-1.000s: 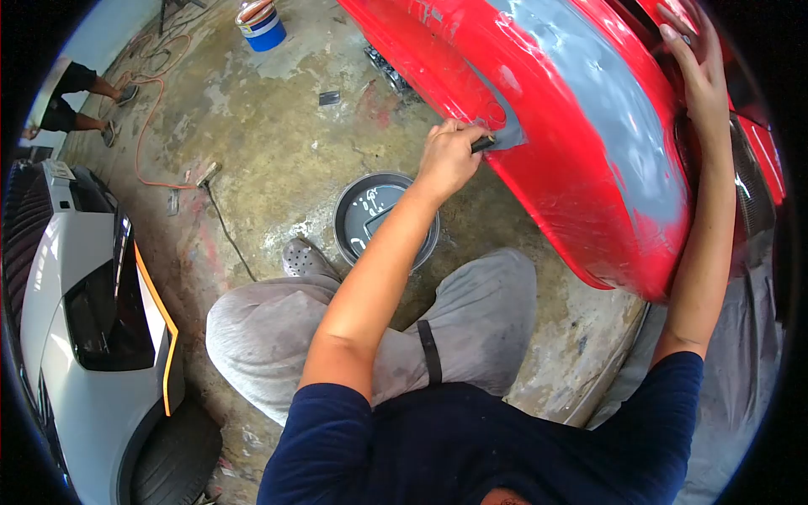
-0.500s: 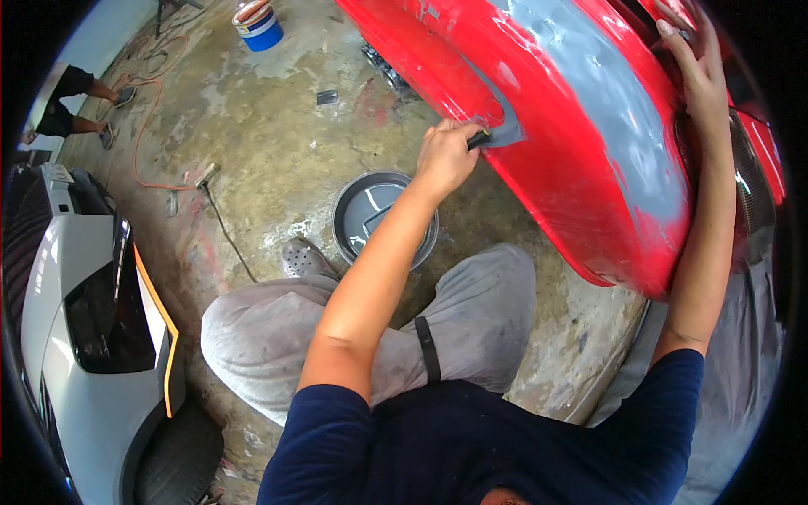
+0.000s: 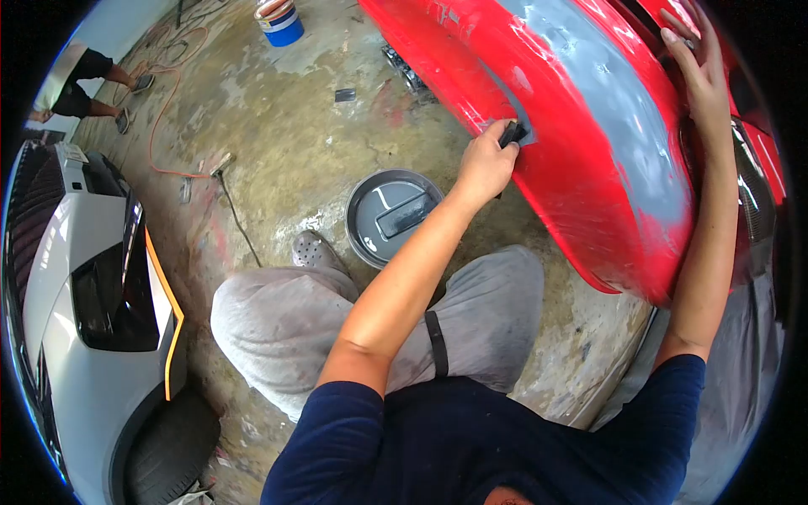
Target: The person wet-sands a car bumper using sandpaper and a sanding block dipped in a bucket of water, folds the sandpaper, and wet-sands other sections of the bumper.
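My left hand (image 3: 489, 167) is closed around a small black sanding block (image 3: 512, 133). It presses the block against the lower edge of a red car body panel (image 3: 581, 189), at a small grey patch. Along the panel's upper side runs a long, smooth grey patch (image 3: 619, 109). My right hand (image 3: 700, 63) lies at the panel's far right side, its fingers stretched out and apart, holding nothing visible. Below my left hand, a round grey pan (image 3: 353, 231) stands on the floor with a dark rectangular piece (image 3: 404, 217) inside.
A silver car front (image 3: 93, 337) stands at the left beside a tyre (image 3: 164, 450). Orange hose (image 3: 153, 151) and a black cord (image 3: 240, 223) cross the concrete floor. Farther off are a blue-and-white bucket (image 3: 282, 29), a dark flat piece (image 3: 345, 95) and another person's legs (image 3: 105, 93).
My left hand has shifted right with the sanding block along the panel edge, uncovering more of the pan. My right hand stays in place. The view has moved slightly.
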Motion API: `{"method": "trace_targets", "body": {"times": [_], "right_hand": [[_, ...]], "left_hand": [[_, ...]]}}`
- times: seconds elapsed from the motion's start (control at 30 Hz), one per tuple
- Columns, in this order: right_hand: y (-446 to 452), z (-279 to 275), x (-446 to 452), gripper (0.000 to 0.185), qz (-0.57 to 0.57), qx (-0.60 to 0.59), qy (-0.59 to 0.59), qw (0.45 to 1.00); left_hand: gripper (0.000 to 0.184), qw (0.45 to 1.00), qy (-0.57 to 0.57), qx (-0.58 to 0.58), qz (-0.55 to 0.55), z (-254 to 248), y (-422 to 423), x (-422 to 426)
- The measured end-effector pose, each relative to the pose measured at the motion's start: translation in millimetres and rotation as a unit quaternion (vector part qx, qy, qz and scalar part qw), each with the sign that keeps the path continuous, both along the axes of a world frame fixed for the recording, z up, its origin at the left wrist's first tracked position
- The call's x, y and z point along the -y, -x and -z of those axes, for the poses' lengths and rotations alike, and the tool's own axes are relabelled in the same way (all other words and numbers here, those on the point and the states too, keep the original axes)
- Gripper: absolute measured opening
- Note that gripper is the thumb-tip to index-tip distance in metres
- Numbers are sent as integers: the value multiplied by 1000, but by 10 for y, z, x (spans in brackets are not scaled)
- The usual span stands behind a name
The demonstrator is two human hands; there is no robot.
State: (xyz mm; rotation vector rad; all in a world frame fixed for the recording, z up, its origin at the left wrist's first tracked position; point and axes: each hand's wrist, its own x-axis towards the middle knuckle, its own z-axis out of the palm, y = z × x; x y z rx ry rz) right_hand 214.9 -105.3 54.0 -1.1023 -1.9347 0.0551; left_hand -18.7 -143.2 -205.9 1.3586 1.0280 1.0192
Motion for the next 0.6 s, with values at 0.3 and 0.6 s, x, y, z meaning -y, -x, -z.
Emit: {"method": "trace_targets", "body": {"times": [0.3, 0.6], "right_hand": [[29, 4, 14, 100, -3, -33, 36, 999], [211, -19, 152, 86, 100, -7, 71, 992]], "left_hand": [[55, 991, -121, 25, 56, -99, 47, -2], [37, 992, 31, -40, 114, -128, 262, -32]]}}
